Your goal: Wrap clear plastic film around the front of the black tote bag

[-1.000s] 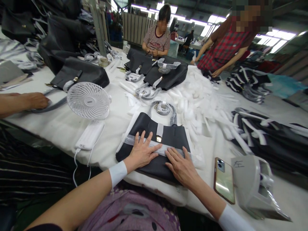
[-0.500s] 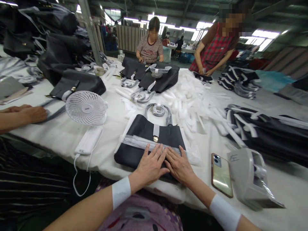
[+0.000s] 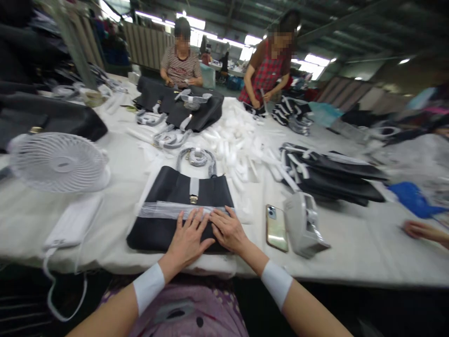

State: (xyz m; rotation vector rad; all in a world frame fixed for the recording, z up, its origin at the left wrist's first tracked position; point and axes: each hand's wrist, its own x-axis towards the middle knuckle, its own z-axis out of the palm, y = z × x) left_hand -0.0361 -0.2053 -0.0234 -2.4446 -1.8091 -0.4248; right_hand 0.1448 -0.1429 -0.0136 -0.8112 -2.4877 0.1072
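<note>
A black handbag [image 3: 175,189] lies flat on the white table [image 3: 351,252] in front of me, with a gold clasp on a pale strap. A clear plastic strip [image 3: 157,210] runs across its middle. My left hand [image 3: 187,238] rests flat on the bag's lower half, fingers spread and touching the strip. Beside it my right hand [image 3: 228,229] lies flat too, fingertips on the strip near the bag's right side. Both hands hold nothing. A grey coiled shoulder strap [image 3: 196,157] lies just beyond the bag.
A white desk fan [image 3: 58,161] and a power bank [image 3: 72,224] sit at left. A phone [image 3: 276,228] and a grey tape dispenser [image 3: 303,224] lie right of the bag. White foam strips [image 3: 238,145], more black bags [image 3: 329,171] and two workers stand beyond. Another person's hand [image 3: 419,230] shows far right.
My hands have come together at the bag's middle, from spread apart. The view has swung right, so the fan and bag sit further left in frame.
</note>
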